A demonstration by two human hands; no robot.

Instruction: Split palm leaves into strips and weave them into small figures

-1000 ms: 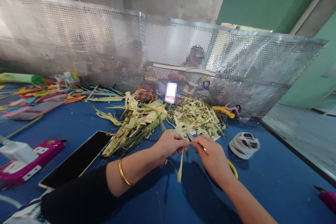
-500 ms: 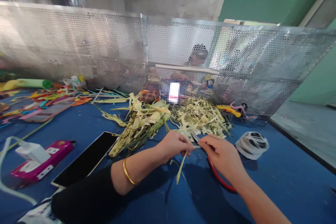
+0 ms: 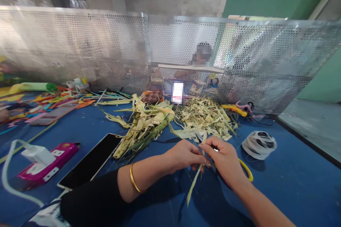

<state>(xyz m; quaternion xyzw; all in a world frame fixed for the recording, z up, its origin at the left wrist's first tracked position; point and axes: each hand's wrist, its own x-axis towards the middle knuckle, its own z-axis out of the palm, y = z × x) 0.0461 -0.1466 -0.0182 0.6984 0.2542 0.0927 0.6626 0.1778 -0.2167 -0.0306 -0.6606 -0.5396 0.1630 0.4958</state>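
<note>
My left hand (image 3: 183, 154) and my right hand (image 3: 225, 158) meet over the blue table (image 3: 279, 191), both pinching one pale green leaf strip (image 3: 194, 184). The strip's upper end sticks up between my fingers and its lower end hangs down toward me. My right hand also has a yellow-handled pair of scissors (image 3: 246, 169) looped under its palm. A gold bangle (image 3: 133, 181) sits on my left wrist. Just beyond my hands lie a bundle of long leaves (image 3: 144, 124) and a heap of shredded leaf scraps (image 3: 206, 115).
A dark phone (image 3: 90, 161) and a pink power strip (image 3: 50, 163) with a white charger lie at the left. A white cord roll (image 3: 259, 144) sits at the right. Coloured strips (image 3: 48, 101) litter the far left. A perforated metal screen (image 3: 106, 49) stands behind, with people beyond it.
My hands have come slightly nearer and lower. The leaf strip has swung more upright, with its lower end hanging lower. The view has shifted a little to the left.
</note>
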